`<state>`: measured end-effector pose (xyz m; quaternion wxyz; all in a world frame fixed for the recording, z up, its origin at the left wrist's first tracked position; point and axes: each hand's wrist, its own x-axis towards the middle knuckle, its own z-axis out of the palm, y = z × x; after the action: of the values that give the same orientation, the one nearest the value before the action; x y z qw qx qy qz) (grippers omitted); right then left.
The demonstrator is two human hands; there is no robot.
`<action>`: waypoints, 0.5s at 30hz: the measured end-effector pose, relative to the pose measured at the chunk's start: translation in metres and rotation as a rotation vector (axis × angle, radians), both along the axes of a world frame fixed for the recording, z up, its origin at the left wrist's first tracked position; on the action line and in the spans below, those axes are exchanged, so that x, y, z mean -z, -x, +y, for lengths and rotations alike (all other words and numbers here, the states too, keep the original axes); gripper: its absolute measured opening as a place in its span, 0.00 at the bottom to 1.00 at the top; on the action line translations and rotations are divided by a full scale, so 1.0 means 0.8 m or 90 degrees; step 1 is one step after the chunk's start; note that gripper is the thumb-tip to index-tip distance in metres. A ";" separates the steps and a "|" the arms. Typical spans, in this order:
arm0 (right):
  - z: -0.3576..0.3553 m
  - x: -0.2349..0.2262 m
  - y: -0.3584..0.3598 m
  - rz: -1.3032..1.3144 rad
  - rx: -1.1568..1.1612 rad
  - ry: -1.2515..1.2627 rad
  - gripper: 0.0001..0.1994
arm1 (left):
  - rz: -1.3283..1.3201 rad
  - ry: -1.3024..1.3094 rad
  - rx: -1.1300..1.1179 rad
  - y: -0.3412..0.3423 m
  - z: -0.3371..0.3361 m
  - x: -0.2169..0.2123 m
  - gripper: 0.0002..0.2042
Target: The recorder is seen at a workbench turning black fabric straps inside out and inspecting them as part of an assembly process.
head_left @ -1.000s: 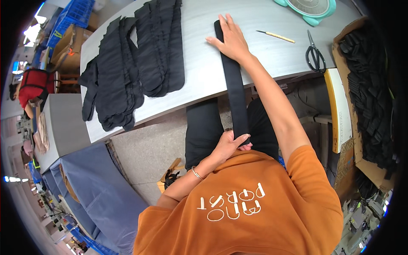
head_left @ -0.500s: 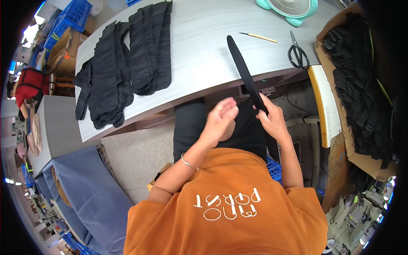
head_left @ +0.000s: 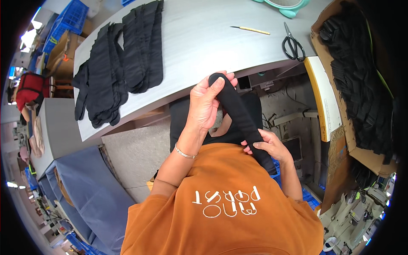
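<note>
A long black fabric strip (head_left: pixel 238 109) with a rounded end is stretched between my two hands, above my lap. My left hand (head_left: pixel 205 100) grips its rounded upper end, thumb on top and fingers beneath. Lower down, my right hand (head_left: pixel 272 146) pinches the strip near its other end, which hangs by my right side. Stacks of similar black fabric strips (head_left: pixel 142 49) lie on the left of the grey table (head_left: pixel 187 46). Black-handled scissors (head_left: pixel 293 46) and a thin light-coloured pointed stick (head_left: pixel 251 30) rest on the table's right part.
At the right stands a cardboard box (head_left: pixel 316 36) filled with black pieces. Beside it is a white board with a yellow edge (head_left: pixel 318 95). Part of a mint-green fan (head_left: pixel 290 10) shows at the table's far side. Blue cloth (head_left: pixel 91 191) covers something at lower left.
My left hand has moved up and closed on the strip's rounded end. My right hand has come lower and nearer my body, with the strip now slanting across my lap.
</note>
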<state>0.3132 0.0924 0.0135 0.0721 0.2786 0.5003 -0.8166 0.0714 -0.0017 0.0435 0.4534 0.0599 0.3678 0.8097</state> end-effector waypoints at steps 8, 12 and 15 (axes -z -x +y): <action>0.007 0.001 -0.006 0.017 -0.057 0.064 0.17 | 0.059 0.050 -0.015 -0.003 0.008 0.005 0.16; -0.003 0.000 0.002 0.009 -0.026 0.044 0.17 | 0.168 0.100 -0.050 -0.001 0.012 0.010 0.17; 0.003 0.008 0.008 -0.009 -0.013 0.017 0.13 | 0.145 0.061 -0.019 -0.008 0.015 -0.005 0.19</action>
<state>0.3072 0.0949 0.0073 0.0878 0.2779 0.4918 -0.8205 0.0778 0.0103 0.0477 0.3985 0.1242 0.4563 0.7859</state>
